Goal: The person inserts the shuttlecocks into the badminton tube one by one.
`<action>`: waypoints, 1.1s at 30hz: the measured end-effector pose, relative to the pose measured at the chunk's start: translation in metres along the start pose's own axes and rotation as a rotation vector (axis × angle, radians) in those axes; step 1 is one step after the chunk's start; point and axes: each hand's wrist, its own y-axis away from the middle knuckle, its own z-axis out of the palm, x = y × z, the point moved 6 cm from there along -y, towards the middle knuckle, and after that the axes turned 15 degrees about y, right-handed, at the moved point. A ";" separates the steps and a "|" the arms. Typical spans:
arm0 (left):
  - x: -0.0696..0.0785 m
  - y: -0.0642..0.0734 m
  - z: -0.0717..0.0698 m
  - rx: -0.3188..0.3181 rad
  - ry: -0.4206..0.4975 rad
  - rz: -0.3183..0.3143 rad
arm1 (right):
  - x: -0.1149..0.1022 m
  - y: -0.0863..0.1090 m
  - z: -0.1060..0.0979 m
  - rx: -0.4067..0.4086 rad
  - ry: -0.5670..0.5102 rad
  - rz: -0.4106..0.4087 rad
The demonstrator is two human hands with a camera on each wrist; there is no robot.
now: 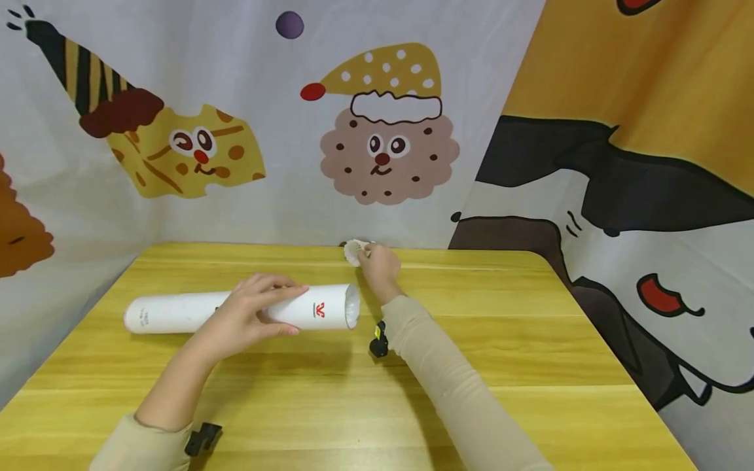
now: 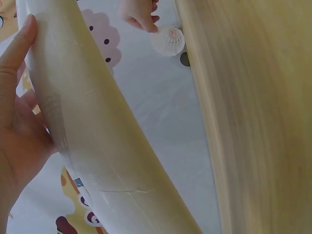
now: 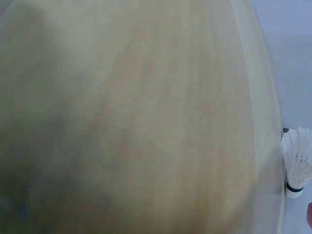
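Note:
A long white shuttlecock tube (image 1: 326,307) with a red logo lies sideways over the wooden table. My left hand (image 1: 250,314) grips it from above, thumb on the near side and fingers across the top. The tube's right end shows a pale rim, and its inside is hard to make out. At the table's far edge my right hand (image 1: 379,265) pinches a white feather shuttlecock (image 1: 354,252), its skirt facing left. In the right wrist view the shuttlecock (image 3: 297,158) shows a dark band above its cork, and only a fingertip (image 3: 310,214) appears beside it.
The wooden table (image 1: 483,366) has rounded far corners and meets a cloth backdrop (image 1: 283,216) printed with cartoon figures. A black wrist device (image 1: 379,340) is on the right cuff, and another dark device (image 1: 203,438) is at the left cuff.

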 end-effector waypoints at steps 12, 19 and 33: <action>0.000 0.002 0.002 -0.001 -0.004 -0.014 | 0.010 0.004 -0.005 0.130 0.031 0.030; 0.001 0.001 0.002 0.000 -0.004 -0.018 | 0.016 0.005 -0.008 0.192 -0.002 0.039; 0.001 0.001 0.002 -0.005 -0.005 -0.010 | 0.018 0.006 -0.013 0.291 0.057 0.017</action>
